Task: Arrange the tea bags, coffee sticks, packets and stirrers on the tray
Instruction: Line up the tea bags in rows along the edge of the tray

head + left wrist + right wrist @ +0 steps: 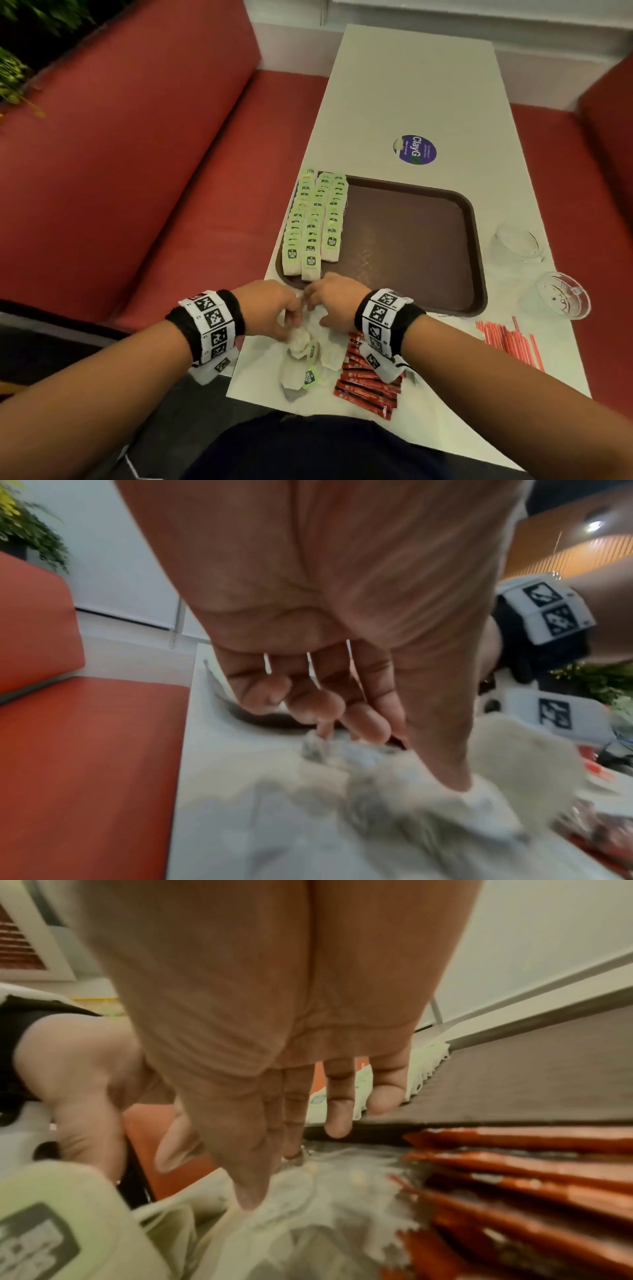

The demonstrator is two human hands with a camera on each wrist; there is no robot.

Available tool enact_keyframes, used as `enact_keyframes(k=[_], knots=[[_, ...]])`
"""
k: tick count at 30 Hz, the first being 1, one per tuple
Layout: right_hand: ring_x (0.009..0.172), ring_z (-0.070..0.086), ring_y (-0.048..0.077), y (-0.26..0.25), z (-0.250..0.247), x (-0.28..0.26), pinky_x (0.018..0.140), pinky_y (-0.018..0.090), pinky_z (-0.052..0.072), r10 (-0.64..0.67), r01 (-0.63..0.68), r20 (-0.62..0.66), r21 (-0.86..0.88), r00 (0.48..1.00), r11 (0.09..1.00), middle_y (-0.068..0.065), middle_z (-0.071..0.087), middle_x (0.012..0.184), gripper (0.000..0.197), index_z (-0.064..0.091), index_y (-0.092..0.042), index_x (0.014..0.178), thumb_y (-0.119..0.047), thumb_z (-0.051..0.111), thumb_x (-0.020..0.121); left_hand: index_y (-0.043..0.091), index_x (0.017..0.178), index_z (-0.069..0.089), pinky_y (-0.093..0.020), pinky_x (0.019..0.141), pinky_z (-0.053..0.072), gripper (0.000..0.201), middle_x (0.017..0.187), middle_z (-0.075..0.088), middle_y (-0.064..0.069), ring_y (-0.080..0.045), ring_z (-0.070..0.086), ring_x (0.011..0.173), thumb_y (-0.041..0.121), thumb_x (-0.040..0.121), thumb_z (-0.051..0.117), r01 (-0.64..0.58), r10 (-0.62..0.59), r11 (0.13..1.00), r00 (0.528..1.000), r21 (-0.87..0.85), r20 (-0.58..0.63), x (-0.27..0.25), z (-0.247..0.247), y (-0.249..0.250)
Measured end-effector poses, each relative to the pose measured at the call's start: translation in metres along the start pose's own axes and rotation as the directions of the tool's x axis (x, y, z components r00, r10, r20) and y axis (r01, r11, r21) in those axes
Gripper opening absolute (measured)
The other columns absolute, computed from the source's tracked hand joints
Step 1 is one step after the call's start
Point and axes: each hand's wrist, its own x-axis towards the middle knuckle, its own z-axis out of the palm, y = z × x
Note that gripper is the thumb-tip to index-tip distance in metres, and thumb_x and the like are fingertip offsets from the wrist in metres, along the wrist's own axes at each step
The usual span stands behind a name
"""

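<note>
Table (411, 85): tray (411, 240) mid, tea bag rows (313, 219) filling its left side. Loose bags (308, 356) near edge, sticks (366, 383) right of them, stirrers (510, 342) far right. Left hand (270, 308) and right hand (332, 298), fingers bent, work the loose pile; blur hides any pinch. Tea-bag step; next: lift one bag clear, extend a row.

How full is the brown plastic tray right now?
Partly filled. The brown plastic tray holds three rows of green-tagged tea bags along its left side only; the rest of its floor is bare.
</note>
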Motion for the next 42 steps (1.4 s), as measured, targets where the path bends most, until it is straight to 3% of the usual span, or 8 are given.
enact_keyframes(k=[8,17,22,26,30,33,38,42], knots=[[0.124,0.046,0.026,-0.014,-0.002,0.007,0.096,0.045,0.048,-0.038,0.044,0.036,-0.213,0.999,0.976,-0.003,0.05,0.138,0.056,0.054,-0.036,0.139,-0.021,0.068,0.087,0.026,0.116,0.064,-0.025,0.075,0.043,0.032,0.109,0.062,0.009,-0.011,0.058,0.093,0.035,0.086,0.069,0.011,-0.01,1.0,0.995,0.01,-0.102,-0.012,0.035,0.004],[0.11,0.047,0.026,-0.023,0.008,0.009,0.075,0.037,0.03,-0.066,0.074,0.033,-0.398,0.997,0.915,-0.001,0.063,0.109,0.022,0.068,-0.024,0.109,-0.019,0.05,0.097,0.032,0.109,0.072,-0.027,0.078,0.047,0.019,0.102,0.072,0.01,-0.011,0.062,0.088,0.034,0.092,0.064,0.098,-0.114,0.992,0.97,-0.082,-0.217,-0.021,0.035,-0.007],[0.106,0.049,0.024,-0.022,0.007,-0.001,0.083,0.038,0.04,-0.079,0.067,-0.08,-0.151,0.994,0.986,0.001,0.058,0.108,0.009,0.054,-0.023,0.081,-0.023,0.054,0.09,0.036,0.101,0.071,-0.026,0.071,0.048,0.013,0.082,0.069,0.013,-0.007,0.061,0.074,0.034,0.089,0.066,0.131,-0.197,0.966,0.932,-0.225,-0.305,-0.026,0.035,-0.014],[0.111,0.05,0.024,-0.014,0.003,-0.009,0.09,0.037,0.044,-0.092,0.107,-0.184,0.075,0.979,0.991,-0.001,0.06,0.128,0.042,0.026,-0.029,0.06,-0.017,0.059,0.084,0.034,0.09,0.07,-0.012,0.062,0.04,0.009,0.069,0.061,0.021,-0.001,0.057,0.068,0.026,0.086,0.07,0.101,-0.241,0.935,0.884,-0.341,-0.4,-0.026,0.025,-0.014],[0.115,0.051,0.024,-0.008,0.002,-0.008,0.095,0.039,0.045,-0.057,0.057,-0.109,-0.01,0.992,0.998,-0.001,0.059,0.126,0.01,0.054,-0.024,0.082,-0.019,0.061,0.087,0.034,0.086,0.068,-0.013,0.06,0.042,0.01,0.068,0.063,0.017,-0.003,0.058,0.066,0.024,0.084,0.071,0.153,-0.303,0.916,0.868,-0.371,-0.392,-0.018,0.021,-0.017],[0.121,0.048,0.023,-0.008,0.004,0.001,0.099,0.042,0.044,-0.056,0.051,-0.073,-0.067,0.996,0.996,-0.004,0.054,0.138,0.042,0.057,-0.025,0.13,-0.014,0.058,0.09,0.035,0.083,0.066,-0.022,0.062,0.048,0.009,0.068,0.063,0.014,-0.007,0.059,0.065,0.027,0.084,0.069,0.226,-0.37,0.902,0.843,-0.368,-0.39,-0.015,0.021,-0.021],[0.116,0.057,0.03,-0.014,0.0,0.023,0.09,0.046,0.053,-0.128,0.124,-0.018,-0.167,0.992,0.978,0.0,0.057,0.131,0.047,0.06,-0.022,0.131,-0.003,0.055,0.088,0.03,0.086,0.07,-0.006,0.059,0.036,0.008,0.068,0.063,0.016,0.004,0.056,0.064,0.022,0.084,0.068,0.28,-0.448,0.872,0.787,-0.403,-0.424,-0.023,0.021,-0.03],[0.106,0.06,0.033,-0.02,-0.002,0.032,0.079,0.043,0.055,-0.151,0.155,0.036,-0.254,0.988,0.955,0.005,0.051,0.12,0.044,0.061,-0.023,0.128,-0.002,0.055,0.09,0.03,0.084,0.069,-0.012,0.061,0.041,0.006,0.072,0.066,0.014,0.002,0.056,0.064,0.024,0.083,0.07,0.285,-0.487,0.847,0.753,-0.448,-0.442,-0.035,0.021,-0.036]])
